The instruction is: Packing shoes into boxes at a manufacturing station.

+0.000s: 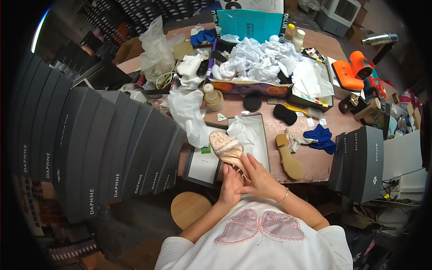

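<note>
A beige strappy sandal [227,148] is held between my hands over the near edge of the table. My left hand [231,185] grips its near end from below and the left. My right hand [258,176] closes on the straps from the right; its fingertips are partly hidden against the sandal. Beneath lies an opened grey shoe box [262,141], with white tissue paper [245,131] in one part and a white-lined part at the left. A second sandal [288,157] rests sole up on the table to the right.
Stacks of dark grey shoe boxes [121,144] rise at the left, and more boxes [357,157] stand at the right. A box of crumpled white paper [258,58] fills the back. An orange tool [353,72], a yellow-handled brush [306,110] and a blue cloth [320,138] lie at the right.
</note>
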### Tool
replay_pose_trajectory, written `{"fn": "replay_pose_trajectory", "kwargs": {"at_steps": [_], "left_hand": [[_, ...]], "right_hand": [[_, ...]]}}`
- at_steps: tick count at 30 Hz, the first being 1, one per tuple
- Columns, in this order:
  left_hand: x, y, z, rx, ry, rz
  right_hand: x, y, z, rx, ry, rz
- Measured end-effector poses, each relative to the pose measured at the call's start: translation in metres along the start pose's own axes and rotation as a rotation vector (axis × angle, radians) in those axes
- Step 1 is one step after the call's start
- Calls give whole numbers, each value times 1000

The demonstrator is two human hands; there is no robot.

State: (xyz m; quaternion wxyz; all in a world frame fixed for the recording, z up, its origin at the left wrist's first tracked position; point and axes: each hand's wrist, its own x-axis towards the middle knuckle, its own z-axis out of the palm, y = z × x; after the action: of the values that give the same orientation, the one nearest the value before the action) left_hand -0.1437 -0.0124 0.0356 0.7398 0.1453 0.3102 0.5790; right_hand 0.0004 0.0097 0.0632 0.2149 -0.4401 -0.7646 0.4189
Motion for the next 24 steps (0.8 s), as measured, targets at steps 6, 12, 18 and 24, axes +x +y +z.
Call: {"fn": "replay_pose_trajectory", "kwargs": {"at_steps": [6,12,18,24], "left_hand": [[73,69,3,1416,-23,196],[210,30,-45,1827,-361,-241],[126,68,160,1644,-697,505],[110,55,134,2287,-444,535]], "right_hand": [[-79,56,-25,978,166,390],[-93,66,-50,1424,320,208],[-113,113,-65,2146,197,-17],[-125,106,-72,2087,210,-56]]}}
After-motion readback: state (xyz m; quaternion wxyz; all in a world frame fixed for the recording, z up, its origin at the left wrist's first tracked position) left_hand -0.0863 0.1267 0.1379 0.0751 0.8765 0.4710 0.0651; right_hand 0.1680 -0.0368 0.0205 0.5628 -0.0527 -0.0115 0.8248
